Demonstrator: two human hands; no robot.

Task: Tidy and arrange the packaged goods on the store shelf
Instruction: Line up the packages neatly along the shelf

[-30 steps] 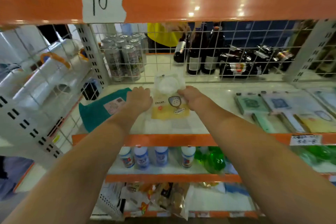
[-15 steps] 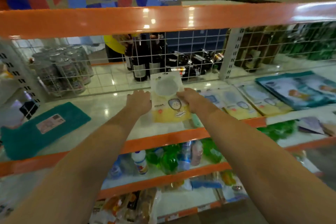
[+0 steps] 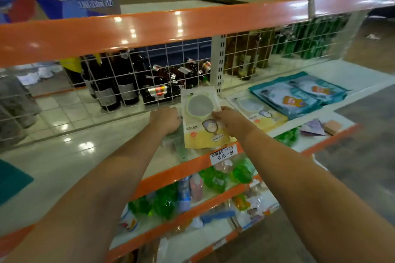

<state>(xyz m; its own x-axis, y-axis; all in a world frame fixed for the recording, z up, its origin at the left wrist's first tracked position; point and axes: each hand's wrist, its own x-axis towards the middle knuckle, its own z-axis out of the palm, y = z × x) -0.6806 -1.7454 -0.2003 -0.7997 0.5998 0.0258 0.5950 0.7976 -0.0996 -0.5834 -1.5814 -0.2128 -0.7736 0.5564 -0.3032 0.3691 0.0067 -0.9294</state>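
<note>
Both hands hold one pack [image 3: 204,123] over the shelf [image 3: 70,156], near its front edge. The right hand [image 3: 229,120] grips the pack's right edge, with the thumb on the printed face. The left hand [image 3: 164,118] is at the pack's left edge with curled fingers; it seems to hold that edge, but the contact itself is hidden behind the knuckles. The pack is yellow at the bottom and has a round window at the top, and it stands tilted with its top toward the wire grid [image 3: 162,74]. Its lower edge is close to the price tag [image 3: 223,153] on the orange rail. I cannot tell whether it already touches the shelf.

Just to the right of the right hand lies a similar pack [image 3: 259,112], flat on the shelf, and further right are the teal packs [image 3: 299,96]. Behind the grid stand dark bottles [image 3: 119,85].

I judge that the step in hand is the placing of this pack beside its like. The next move probably calls for lowering it flat, lining its edge up with the similar pack, and then letting go with both hands. Care is needed so that it does not slide over the front rail or cover the tag.
</note>
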